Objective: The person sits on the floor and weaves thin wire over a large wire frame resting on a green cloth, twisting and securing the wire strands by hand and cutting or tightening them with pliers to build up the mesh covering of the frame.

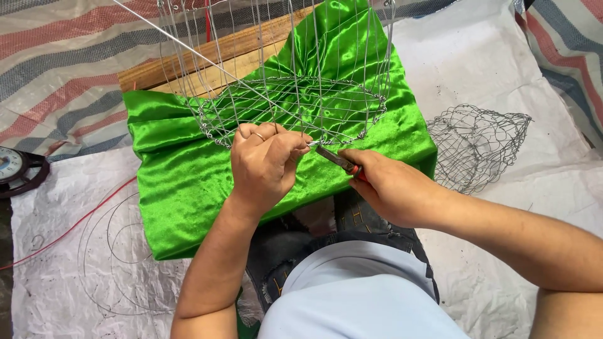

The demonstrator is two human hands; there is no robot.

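My left hand (264, 164) pinches the near rim of the wire cage frame (289, 100) on the green satin cloth (182, 182); my right hand (392, 188) grips pliers (339, 161) at the same joint. Risk: the pliers could slip off the thin wire and jab my left fingers, or the cage could tip.

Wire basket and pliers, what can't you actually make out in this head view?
- Wire basket: its top is cut off by the upper frame edge.
- Pliers: handles hidden inside the right hand; jaw tips too small to judge.
- Wire joint being worked: covered by the left hand.
- Dial: cut off by the left edge.
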